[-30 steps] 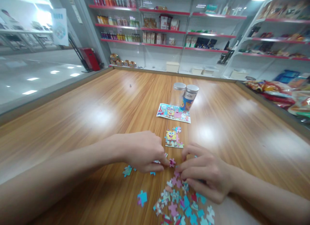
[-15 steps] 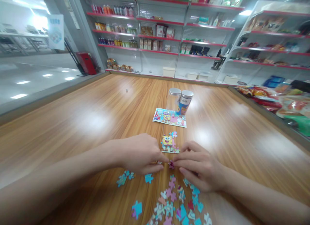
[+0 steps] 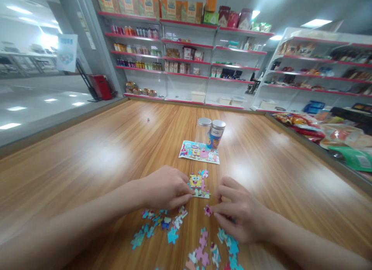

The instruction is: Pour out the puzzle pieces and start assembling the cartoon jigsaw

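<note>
Between my hands lies a small, partly assembled jigsaw puzzle (image 3: 195,181) with a yellow cartoon character. My left hand (image 3: 167,188) is closed, with its fingertips at the puzzle's lower left corner; whether a piece is between them is hidden. A magenta puzzle piece (image 3: 207,210) sits at the thumb and fingertips of my right hand (image 3: 240,210), just below the puzzle's lower right. Loose blue pieces (image 3: 172,236) lie below my left hand. Joined-looking pink pieces (image 3: 202,248) and more blue pieces (image 3: 233,245) are spread toward me.
Beyond the puzzle lies a printed picture sheet (image 3: 199,153), with a clear jar (image 3: 203,131) and a labelled jar (image 3: 216,134), both silver-lidded, standing at its far side. A tiny object (image 3: 148,119) rests far left on the wooden table (image 3: 95,157). Bagged goods (image 3: 334,138) line the right edge.
My view has tilted up. My left hand has drawn back left to the puzzle's corner, uncovering loose pieces below it. The right hand stays at the magenta piece, farther from the left fingers.
</note>
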`<state>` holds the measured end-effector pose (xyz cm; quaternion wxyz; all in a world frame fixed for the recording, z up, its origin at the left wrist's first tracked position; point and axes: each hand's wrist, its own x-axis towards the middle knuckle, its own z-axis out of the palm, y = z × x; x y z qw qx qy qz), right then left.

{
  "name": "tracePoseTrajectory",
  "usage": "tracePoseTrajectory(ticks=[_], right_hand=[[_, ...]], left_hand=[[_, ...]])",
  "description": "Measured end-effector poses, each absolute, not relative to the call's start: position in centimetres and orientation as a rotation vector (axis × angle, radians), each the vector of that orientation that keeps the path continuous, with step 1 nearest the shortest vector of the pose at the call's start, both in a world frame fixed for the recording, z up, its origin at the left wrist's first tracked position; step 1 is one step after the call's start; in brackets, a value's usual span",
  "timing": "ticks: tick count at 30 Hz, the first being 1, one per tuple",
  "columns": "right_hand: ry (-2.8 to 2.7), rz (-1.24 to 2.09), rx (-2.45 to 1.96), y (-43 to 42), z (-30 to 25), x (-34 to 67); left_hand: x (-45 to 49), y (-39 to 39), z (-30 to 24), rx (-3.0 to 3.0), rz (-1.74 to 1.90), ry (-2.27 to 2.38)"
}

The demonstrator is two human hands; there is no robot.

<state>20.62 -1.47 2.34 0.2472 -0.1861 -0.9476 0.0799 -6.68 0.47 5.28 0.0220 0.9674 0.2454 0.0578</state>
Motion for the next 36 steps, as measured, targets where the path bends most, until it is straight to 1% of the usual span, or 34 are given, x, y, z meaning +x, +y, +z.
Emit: tracePoseTrajectory(ticks=[2,4,6,8,17,25,32,36], right_hand=[[-2.546,0.218,-0.526,-1.2,2.2,20.9],[-2.523,0.227,-0.554,-0.8,2.2,21.3],[-2.514,0.25,-0.583,-0.4,2.2,21.7],[-2.531,0.279,-0.585,-0.1,2.3,21.9],[-2.642,0.37,-0.586,0.0,2.7,21.7],[-2.607,0.576,-0.737,0.1,2.5,21.6],[-2.563,0.518,-0.723,0.3,1.9,21.7],[-2.516,0.428,-0.737,0.8,1.5,21.7]], left_hand=[[-6.8,0.7,5.0,3.001,0.241,0.821],[-6.9,1.1,4.5,2.997,0.381,0.828],[-6.9,1.5,4.0,2.982,0.532,0.747],[-6.9,1.9,3.3,2.957,0.593,0.656],[-7.0,2.1,2.3,2.862,0.546,0.618],[-6.8,1.8,2.4,2.842,0.536,0.645],[-6.7,1.8,2.1,2.837,0.577,0.631],[-6.4,1.7,2.1,2.846,0.578,0.624]])
